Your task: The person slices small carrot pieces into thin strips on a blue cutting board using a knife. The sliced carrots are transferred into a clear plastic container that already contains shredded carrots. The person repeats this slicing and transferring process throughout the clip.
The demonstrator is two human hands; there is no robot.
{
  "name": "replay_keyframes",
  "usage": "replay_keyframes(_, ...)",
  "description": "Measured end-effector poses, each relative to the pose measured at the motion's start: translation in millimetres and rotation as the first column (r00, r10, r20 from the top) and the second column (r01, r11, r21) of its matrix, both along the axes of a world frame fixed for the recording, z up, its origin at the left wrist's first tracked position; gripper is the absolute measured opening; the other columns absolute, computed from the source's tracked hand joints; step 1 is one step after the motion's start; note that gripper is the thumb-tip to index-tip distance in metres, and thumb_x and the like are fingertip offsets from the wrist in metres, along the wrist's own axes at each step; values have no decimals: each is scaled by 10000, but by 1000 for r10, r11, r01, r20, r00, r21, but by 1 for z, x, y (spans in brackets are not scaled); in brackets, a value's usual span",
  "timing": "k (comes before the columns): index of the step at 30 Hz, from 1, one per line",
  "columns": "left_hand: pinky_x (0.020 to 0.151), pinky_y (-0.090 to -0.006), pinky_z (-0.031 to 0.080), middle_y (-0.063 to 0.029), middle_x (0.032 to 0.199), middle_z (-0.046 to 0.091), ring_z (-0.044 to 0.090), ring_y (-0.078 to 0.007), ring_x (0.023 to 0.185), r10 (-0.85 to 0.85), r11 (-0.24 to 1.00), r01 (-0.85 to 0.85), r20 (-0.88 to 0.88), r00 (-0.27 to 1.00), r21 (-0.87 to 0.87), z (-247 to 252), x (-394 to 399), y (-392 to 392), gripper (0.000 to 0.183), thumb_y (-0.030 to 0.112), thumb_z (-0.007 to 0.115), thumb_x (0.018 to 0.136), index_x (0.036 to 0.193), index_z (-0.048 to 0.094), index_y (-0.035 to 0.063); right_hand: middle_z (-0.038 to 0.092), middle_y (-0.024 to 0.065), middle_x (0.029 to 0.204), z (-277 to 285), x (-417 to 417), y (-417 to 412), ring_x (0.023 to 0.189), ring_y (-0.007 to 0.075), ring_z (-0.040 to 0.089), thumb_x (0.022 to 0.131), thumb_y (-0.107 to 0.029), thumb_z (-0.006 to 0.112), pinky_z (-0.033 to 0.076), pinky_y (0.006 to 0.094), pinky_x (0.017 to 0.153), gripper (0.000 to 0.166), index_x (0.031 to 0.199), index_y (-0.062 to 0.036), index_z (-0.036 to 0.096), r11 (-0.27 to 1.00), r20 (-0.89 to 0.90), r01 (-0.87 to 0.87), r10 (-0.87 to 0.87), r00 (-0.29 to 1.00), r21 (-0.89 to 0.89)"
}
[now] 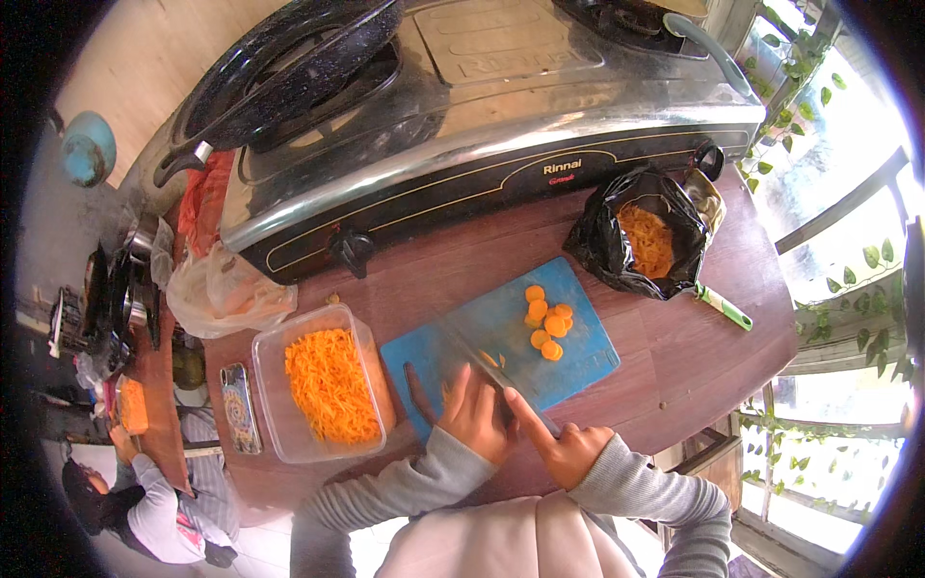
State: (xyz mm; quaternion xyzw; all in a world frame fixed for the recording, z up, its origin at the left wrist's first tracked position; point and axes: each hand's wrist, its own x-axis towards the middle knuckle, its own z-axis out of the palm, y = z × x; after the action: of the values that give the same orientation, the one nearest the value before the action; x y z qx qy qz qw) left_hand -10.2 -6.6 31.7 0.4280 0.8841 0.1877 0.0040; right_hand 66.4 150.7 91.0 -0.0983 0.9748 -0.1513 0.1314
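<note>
My right hand (574,451) grips a kitchen knife (498,372) by its handle, which the fingers mostly hide. The index finger lies stretched along the blade. Just left of the blade, my left hand (475,419) is over the blue cutting board (426,354), blurred, with its fingers bent downward. Whether it pins something there is hidden. Several round carrot slices (555,325) lie in a loose cluster on the board's right part. Small carrot slivers (490,359) are beside the blade.
A clear plastic container (267,404) of shredded carrot (332,383) and a phone (241,408) lie left. Behind stand a Rinnai gas stove (433,188), a plastic bag (231,296) and a black bag (596,249) with orange shreds. A green-handled tool (725,307) lies right. Another person (155,506) works far left.
</note>
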Motion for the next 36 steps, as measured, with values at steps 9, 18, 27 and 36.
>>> replay_keyframes(9,1066,-491,221,-327,1165,449,454,-439,1125,-13,999,14,-31,999,31,4,0,0,603,319,520,827,1154,410,-175,539,130,467,3,13,13,397,298,573,809,-113,474,449,419,348,728,1438,-186,116,994,128,54,-41,991,-97)
replay_keyframes(18,1037,-503,260,-342,1182,439,352,-487,1191,34,995,-38,45,998,90,2,3,-3,642,363,490,846,1167,408,-187,534,129,461,7,13,13,393,278,568,743,-58,511,443,404,345,817,1436,-112,83,995,75,-18,26,997,-100)
replay_keyframes(27,1014,-526,284,-353,1179,441,364,-516,1165,40,986,-53,82,996,159,-3,1,-3,634,396,477,856,1164,411,-153,547,142,473,16,11,12,412,293,582,757,-47,484,449,403,355,790,1426,-52,65,993,145,-43,60,988,-113)
replay_keyframes(36,1044,-514,251,-320,1049,506,478,-435,1091,5,997,-3,-14,1000,82,0,-2,-4,590,369,475,861,1081,465,-178,545,137,469,22,5,11,420,294,587,780,-62,467,454,407,362,782,1433,-95,39,997,269,-32,51,962,-74)
